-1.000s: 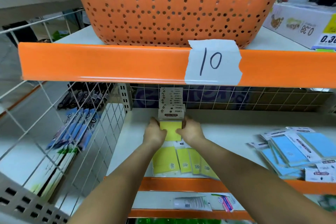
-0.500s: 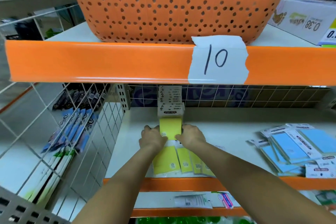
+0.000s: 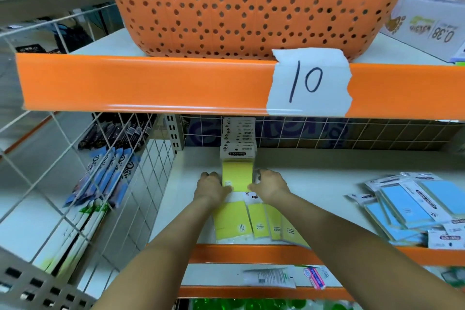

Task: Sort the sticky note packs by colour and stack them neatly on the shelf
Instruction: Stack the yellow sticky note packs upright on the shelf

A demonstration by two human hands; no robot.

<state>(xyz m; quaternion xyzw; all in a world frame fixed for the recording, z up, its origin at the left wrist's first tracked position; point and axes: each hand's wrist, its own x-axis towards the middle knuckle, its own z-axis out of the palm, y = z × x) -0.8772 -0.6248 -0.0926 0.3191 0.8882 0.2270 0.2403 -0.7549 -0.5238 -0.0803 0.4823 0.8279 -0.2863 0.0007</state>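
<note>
Left hand (image 3: 212, 185) and right hand (image 3: 270, 184) curled against opposite edges of yellow pack (image 3: 237, 175), gripping it between them on white shelf (image 3: 314, 184). Directly behind grip: row of packs (image 3: 238, 138) reaching back to wire grid. Just in front of grip: loose yellow packs (image 3: 251, 224) at shelf edge. Well right of grip: blue packs (image 3: 415, 205), jumbled.

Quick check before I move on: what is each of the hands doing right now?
Left hand: fingers curled against the left side of the yellow sticky note stack, holding it.
Right hand: curled on the stack's right side, holding it.
</note>
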